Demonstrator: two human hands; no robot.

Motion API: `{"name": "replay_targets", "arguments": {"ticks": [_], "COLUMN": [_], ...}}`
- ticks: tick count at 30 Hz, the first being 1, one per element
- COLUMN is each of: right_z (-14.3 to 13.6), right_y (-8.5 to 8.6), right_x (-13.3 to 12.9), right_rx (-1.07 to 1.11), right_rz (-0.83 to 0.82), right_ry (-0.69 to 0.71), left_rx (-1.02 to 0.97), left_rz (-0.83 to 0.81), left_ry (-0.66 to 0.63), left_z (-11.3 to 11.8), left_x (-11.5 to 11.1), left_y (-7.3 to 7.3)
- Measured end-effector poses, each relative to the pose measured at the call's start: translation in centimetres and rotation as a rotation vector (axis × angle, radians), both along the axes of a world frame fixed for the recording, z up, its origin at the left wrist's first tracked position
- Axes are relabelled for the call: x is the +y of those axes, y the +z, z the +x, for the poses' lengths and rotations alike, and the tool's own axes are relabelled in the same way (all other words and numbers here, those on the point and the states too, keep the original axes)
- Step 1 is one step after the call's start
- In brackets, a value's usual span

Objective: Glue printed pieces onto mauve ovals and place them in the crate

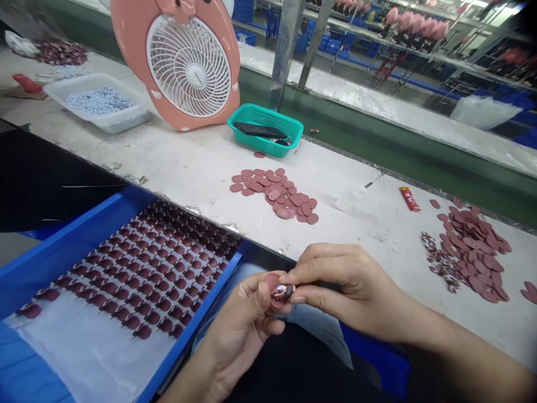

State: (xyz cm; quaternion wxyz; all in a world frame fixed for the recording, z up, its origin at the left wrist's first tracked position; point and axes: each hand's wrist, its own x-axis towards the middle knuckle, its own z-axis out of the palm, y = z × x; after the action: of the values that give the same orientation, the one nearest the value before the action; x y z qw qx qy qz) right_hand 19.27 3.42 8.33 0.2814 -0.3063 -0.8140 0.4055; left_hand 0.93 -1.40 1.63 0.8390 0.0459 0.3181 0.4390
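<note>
My left hand [245,322] pinches a dark pink oval piece [272,281] just below the table's front edge. My right hand [344,285] presses a small patterned piece [285,290] onto that oval with thumb and forefinger. A loose pile of pink ovals [274,193] lies on the white table ahead of my hands. A bigger pile of darker ovals [476,252] sits at the right, with small patterned bits [440,263] beside it. To my left, a blue tray [67,246] holds several rows of finished ovals [163,263] on white paper.
A pink desk fan [188,61] stands at the back, a teal basket [265,130] with a dark tool next to it. A white bin of small parts [98,102] is far left. A red lighter [409,198] lies on the table. A green conveyor runs behind.
</note>
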Motion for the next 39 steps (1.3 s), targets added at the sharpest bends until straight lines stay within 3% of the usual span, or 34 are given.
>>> {"name": "replay_targets", "arguments": {"ticks": [7,13,15,19,21,24,34,39], "right_z": [-0.5,-0.9,-1.3,-3.3,-4.6,-6.5,-10.5,-11.3], "right_y": [-0.6,-0.6,-1.2,-3.7,-5.0,-6.4,-8.6,-7.8], "right_x": [0.1,0.5,0.5,0.2,-0.1,-0.4,0.1,-1.0], "right_rx": [0.013,0.008,-0.023,-0.095,-0.117,-0.124,-0.125,-0.073], "right_rz": [-0.022,0.042,0.164,0.567,0.74,0.861,0.858,0.839], "right_ry": [0.005,-0.036,-0.101,-0.269,-0.272,-0.254,-0.18,-0.139], "left_rx": [0.032,0.011,0.046,0.279,0.351,0.406,0.526,0.619], "left_rz": [-0.049,0.074,0.091,0.008,0.031,0.075,-0.023,-0.055], "left_ry": [0.028,0.021,0.078,0.331,0.408,0.486,0.616,0.677], "left_z": [-0.1,-0.7,-1.0,-1.5,-1.7,-2.3,-4.5,-5.7], "left_x": [-0.3,-0.5,-0.5,-0.9,-1.0,-1.0,-1.1,-1.1], "left_y": [0.1,-0.4,-0.6,-0.8,-0.9,-1.0,-2.0,-2.5]}}
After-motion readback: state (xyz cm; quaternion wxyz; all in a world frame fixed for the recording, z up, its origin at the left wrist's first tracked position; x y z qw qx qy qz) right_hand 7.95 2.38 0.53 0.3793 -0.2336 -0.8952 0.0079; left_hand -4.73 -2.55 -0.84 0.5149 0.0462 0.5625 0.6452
